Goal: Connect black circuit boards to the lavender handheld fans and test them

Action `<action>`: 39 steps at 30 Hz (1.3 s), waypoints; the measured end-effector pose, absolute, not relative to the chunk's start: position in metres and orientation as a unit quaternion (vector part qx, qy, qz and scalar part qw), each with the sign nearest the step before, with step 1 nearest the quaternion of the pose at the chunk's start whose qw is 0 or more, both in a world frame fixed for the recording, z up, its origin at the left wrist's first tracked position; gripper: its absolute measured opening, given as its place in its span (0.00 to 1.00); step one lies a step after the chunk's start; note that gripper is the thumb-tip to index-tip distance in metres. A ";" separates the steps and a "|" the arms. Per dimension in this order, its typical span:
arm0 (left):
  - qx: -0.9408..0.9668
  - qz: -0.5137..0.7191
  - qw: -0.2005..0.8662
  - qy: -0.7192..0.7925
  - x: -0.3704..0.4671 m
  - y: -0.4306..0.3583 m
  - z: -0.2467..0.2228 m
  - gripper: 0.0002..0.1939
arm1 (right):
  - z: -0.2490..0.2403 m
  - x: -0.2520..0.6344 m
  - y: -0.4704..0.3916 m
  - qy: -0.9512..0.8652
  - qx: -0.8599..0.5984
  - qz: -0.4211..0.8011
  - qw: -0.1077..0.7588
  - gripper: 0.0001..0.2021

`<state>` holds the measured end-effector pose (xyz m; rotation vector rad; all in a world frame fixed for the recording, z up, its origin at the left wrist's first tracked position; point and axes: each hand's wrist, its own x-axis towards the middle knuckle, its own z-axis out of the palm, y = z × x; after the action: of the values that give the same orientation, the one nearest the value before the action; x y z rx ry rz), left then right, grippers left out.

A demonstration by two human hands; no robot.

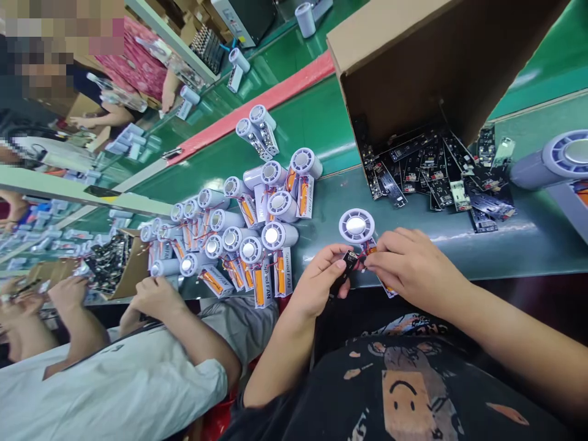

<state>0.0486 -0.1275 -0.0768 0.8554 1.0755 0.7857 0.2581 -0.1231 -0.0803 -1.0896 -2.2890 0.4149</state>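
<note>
Between finger and thumb, my left hand point(324, 275) grips a narrow black circuit board point(348, 267). My right hand point(411, 263) is beside it, its fingertips pinched at the thin red wires point(363, 253) by the end of the board. Those wires lead to a lavender handheld fan point(357, 226), which lies on the bench with its round grille up and its handle partly hidden under my right hand. An orange battery point(388, 288) shows in the open handle.
Left of my hands stand several similar fans point(252, 249) with orange batteries in their handles. A cardboard box point(390, 37) on its side spills circuit boards point(432, 168) onto the green bench point(321, 236). Another fan point(558, 159) lies at far right. A co-worker's hands point(156, 297) are at left.
</note>
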 end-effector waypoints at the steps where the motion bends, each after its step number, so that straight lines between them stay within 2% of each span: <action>1: 0.369 0.345 0.723 0.471 0.049 -0.126 -0.076 0.22 | -0.083 0.257 -0.123 -0.845 -0.404 0.182 0.299 0.08; 4: 0.343 0.328 0.756 0.451 0.051 -0.124 -0.075 0.23 | -0.087 0.256 -0.124 -0.824 -0.382 0.232 0.349 0.07; 9: 0.354 0.326 0.759 0.438 0.051 -0.126 -0.072 0.22 | -0.086 0.253 -0.126 -0.860 -0.369 0.108 0.335 0.07; 12: 0.382 0.321 0.749 0.436 0.049 -0.129 -0.069 0.21 | -0.087 0.250 -0.127 -0.860 -0.388 0.084 0.320 0.05; 23: 0.446 0.300 0.687 0.489 0.041 -0.131 -0.066 0.20 | -0.095 0.267 -0.121 -0.742 -0.410 0.304 0.435 0.05; 28: 0.499 0.282 0.646 0.504 0.035 -0.131 -0.072 0.20 | -0.099 0.268 -0.122 -0.684 -0.445 0.364 0.449 0.05; 30: 0.544 0.261 0.600 0.525 0.034 -0.132 -0.071 0.20 | -0.099 0.268 -0.123 -0.680 -0.448 0.373 0.446 0.05; 32: 0.617 0.243 0.507 0.551 0.036 -0.133 -0.069 0.21 | -0.099 0.268 -0.123 -0.683 -0.441 0.374 0.447 0.05; 36: 0.768 0.250 0.203 0.553 0.045 -0.139 -0.065 0.19 | -0.099 0.269 -0.124 -0.699 -0.409 0.376 0.451 0.05; 39: 0.818 0.289 0.047 0.496 0.049 -0.142 -0.069 0.20 | -0.096 0.268 -0.122 -0.715 -0.390 0.348 0.464 0.03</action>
<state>0.0495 -0.1422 -0.0686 2.4957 1.5124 0.8818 0.2678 -0.1224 -0.0962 -0.9579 -1.7566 0.8559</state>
